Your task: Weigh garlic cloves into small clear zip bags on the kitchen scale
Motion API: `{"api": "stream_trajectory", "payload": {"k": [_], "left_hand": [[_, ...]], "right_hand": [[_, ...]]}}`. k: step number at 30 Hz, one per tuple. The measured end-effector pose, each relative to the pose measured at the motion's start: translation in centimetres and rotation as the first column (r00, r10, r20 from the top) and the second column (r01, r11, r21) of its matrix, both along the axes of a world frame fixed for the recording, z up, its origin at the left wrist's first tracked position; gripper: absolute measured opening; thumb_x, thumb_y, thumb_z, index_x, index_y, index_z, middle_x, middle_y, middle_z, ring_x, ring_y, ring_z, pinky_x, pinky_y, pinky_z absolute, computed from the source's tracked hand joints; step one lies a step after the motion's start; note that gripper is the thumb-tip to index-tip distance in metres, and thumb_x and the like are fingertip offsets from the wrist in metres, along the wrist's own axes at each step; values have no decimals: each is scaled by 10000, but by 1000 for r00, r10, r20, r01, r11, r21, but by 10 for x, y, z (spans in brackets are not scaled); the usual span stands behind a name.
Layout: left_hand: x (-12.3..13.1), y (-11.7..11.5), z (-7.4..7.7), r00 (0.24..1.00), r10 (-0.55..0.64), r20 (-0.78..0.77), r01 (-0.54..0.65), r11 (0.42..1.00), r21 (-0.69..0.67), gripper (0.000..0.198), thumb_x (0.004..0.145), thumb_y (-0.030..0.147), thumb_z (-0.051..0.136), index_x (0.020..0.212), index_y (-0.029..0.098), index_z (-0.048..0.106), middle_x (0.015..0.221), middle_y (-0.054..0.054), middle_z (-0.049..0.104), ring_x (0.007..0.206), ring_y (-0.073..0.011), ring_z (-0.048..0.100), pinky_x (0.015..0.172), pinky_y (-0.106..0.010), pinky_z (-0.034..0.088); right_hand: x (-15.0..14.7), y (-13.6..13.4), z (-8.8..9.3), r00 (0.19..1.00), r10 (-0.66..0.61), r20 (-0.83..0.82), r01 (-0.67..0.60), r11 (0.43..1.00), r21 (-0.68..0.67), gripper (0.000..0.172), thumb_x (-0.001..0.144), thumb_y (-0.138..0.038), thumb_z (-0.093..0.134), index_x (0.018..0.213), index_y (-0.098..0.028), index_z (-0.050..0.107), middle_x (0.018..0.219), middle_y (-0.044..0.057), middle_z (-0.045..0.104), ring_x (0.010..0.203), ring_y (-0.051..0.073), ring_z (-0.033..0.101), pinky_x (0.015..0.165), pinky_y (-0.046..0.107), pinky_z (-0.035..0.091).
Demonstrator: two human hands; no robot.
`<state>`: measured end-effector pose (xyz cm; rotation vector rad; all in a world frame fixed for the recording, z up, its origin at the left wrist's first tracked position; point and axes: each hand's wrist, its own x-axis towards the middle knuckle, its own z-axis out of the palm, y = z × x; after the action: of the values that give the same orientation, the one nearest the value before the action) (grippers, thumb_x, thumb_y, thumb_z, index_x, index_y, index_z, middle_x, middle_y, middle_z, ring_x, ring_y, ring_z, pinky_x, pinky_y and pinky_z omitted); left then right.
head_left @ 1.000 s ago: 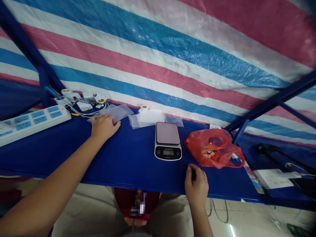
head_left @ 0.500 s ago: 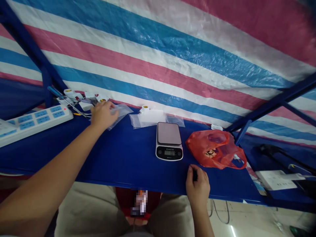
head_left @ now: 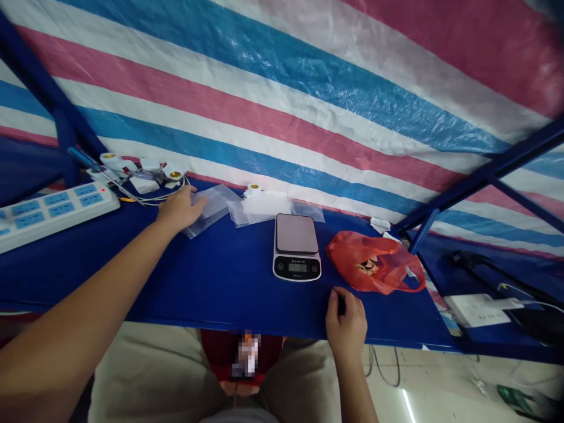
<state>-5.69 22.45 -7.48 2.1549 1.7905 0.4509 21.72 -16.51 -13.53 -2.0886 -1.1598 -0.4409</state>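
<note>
My left hand (head_left: pixel 180 208) reaches to the back left of the blue table and lies on the near-left part of a clear plastic bag (head_left: pixel 214 205). Its thumb and fingers are apart. White cables (head_left: pixel 147 201) and small white devices with round yellow tops (head_left: pixel 174 171) lie just beyond it. My right hand (head_left: pixel 346 320) rests at the table's front edge, with thumb and fingertips curled together around a dark gap and nothing visible in them. It is nearest to a kitchen scale (head_left: pixel 296 235) and a red plastic bag (head_left: pixel 374 258) with something pale inside.
A white power strip (head_left: pixel 57 211) with blue sockets runs along the left. White paper (head_left: pixel 264 203) on more clear bags lies behind the scale. Striped sheeting (head_left: pixel 282 111) hangs at the back between blue frame bars. Another white socket strip (head_left: pixel 478 310) sits at the right.
My left hand has drawn slightly back toward me from the white devices and cables, baring more of them. My right hand keeps its curled pose. The view has shifted slightly.
</note>
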Motion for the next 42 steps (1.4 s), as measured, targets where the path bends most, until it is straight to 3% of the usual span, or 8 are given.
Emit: {"api": "stream_trajectory", "payload": {"k": [11, 18, 25, 29, 32, 36, 40, 42], "left_hand": [[10, -6, 8, 973, -117, 199, 44, 940, 338, 448, 962, 372, 445, 1305, 101, 543, 1331, -176, 591, 1306, -288, 525, 1145, -422, 392], [75, -38, 16, 773, -619, -138, 631, 731, 261, 444, 859, 162, 484, 1280, 191, 622, 1281, -119, 640, 1209, -290, 565, 1036, -444, 444], [108, -38, 11, 721, -626, -297, 690, 685, 233, 264, 803, 88, 538, 902, 208, 751, 1169, -121, 671, 1163, -325, 547, 952, -485, 420], [105, -40, 17, 747, -614, -254, 664, 687, 295, 260, 903, 185, 489, 955, 213, 743, 1166, -115, 684, 1164, -311, 557, 966, -493, 416], [98, -45, 36, 793, -589, -154, 591, 684, 428, 304, 954, 253, 447, 1052, 204, 731, 1180, -107, 690, 1160, -304, 565, 998, -501, 412], [86, -71, 92, 755, -653, -65, 603, 652, 460, 299, 935, 336, 493, 1039, 218, 747, 1120, -56, 664, 1109, -279, 600, 1015, -470, 431], [82, -125, 157, 633, -773, 37, 743, 620, 250, 304, 907, 333, 491, 1019, 234, 755, 1061, 13, 643, 1041, -237, 641, 990, -448, 466], [89, -155, 175, 484, -868, 106, 858, 495, 135, 296, 892, 302, 495, 1004, 244, 763, 1029, 28, 656, 1015, -219, 653, 969, -425, 484]], "right_hand": [[0, 0, -1, 1000, -5, -10, 5, 1000, 1, 258, 1018, -364, 513, 1011, -157, 667, 950, 84, 719, 893, 236, 636, 851, 361, 472], [0, 0, 0, 1000, -7, -18, 7, 1000, 7, 249, 1015, -357, 517, 1008, -158, 667, 938, 85, 715, 887, 237, 634, 838, 358, 473], [-1, 0, -1, 999, 7, -47, -6, 1000, 20, 218, 1011, -317, 526, 1014, -156, 673, 944, 84, 712, 904, 229, 625, 857, 352, 476], [-1, -1, -1, 998, 8, -67, -7, 1000, 17, 215, 1011, -312, 522, 1015, -161, 675, 948, 87, 714, 912, 234, 623, 862, 364, 479], [-2, -2, 0, 997, 9, -76, -7, 1000, 19, 229, 1013, -319, 512, 1004, -159, 676, 947, 95, 716, 913, 238, 626, 867, 375, 485], [-1, -2, 0, 993, 6, -122, -1, 999, 38, 265, 1006, -362, 515, 999, -157, 682, 954, 111, 724, 903, 241, 645, 868, 394, 498], [-8, -9, 13, 929, 56, -367, 20, 980, 200, 258, 988, -392, 552, 1013, -170, 681, 961, 100, 731, 894, 222, 686, 842, 368, 531], [-21, -21, 33, 898, 80, -432, 71, 944, 321, 246, 976, -394, 572, 1019, -173, 671, 943, 95, 730, 873, 218, 696, 810, 359, 542]]}}
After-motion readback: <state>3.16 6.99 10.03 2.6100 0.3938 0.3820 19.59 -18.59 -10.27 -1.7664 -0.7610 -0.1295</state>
